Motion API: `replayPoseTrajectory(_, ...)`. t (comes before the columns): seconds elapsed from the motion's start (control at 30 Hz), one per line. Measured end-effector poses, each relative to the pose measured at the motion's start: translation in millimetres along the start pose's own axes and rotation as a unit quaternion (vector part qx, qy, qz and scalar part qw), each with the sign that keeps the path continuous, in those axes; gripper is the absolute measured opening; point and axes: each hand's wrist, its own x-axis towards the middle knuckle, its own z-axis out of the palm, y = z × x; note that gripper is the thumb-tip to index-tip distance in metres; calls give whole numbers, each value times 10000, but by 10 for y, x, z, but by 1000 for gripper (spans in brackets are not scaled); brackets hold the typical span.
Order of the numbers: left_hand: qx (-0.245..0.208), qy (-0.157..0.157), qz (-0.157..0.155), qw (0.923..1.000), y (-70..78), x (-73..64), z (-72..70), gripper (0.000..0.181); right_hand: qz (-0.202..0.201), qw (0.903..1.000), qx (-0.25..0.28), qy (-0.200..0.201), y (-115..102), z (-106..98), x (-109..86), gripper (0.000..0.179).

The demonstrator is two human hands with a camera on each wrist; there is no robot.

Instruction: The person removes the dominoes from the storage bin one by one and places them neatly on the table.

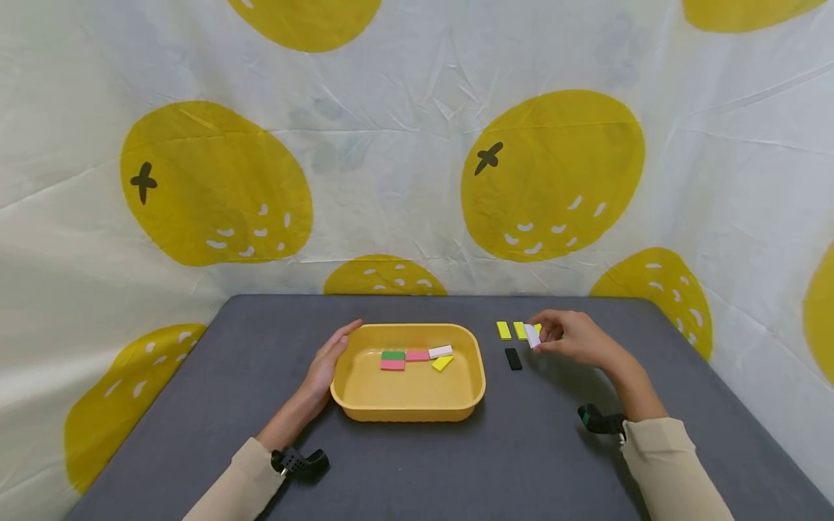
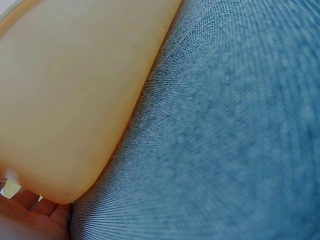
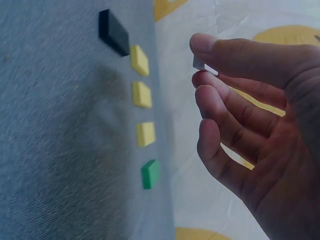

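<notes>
My right hand (image 1: 576, 337) pinches a small white block (image 1: 532, 336) between thumb and fingertips, raised above the table; in the right wrist view only a sliver of the white block (image 3: 205, 66) shows. Behind it stand three yellow blocks (image 1: 504, 331) in a row, with a black block (image 1: 513, 359) nearer. My left hand (image 1: 322, 365) rests along the left side of a yellow plastic tray (image 1: 407, 414), its fingers stretched toward the far corner. Inside the tray lie a green block (image 1: 393, 355), two pink blocks (image 1: 417, 356), a white block (image 1: 440, 352) and a yellow block (image 1: 442, 363).
A green block (image 3: 150, 175) continues the yellow row in the right wrist view; the right hand hides it from the head view. Grey cloth covers the table (image 1: 417, 470). A white curtain with yellow fruit prints (image 1: 391, 181) hangs right behind the table's far edge.
</notes>
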Motion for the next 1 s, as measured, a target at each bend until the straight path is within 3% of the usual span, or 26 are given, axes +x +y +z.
replayPoseTrajectory(0.53, 104, -51, 49, 9999, -4, -4, -10, 48, -5, 9997, 169, -167, 309, 170, 39, 41)
replayPoseTrajectory(1.0, 50, -62, 61, 9999, -9, -5, -11, 47, 148, 9981, 309, -508, 341, 256, 12, 42)
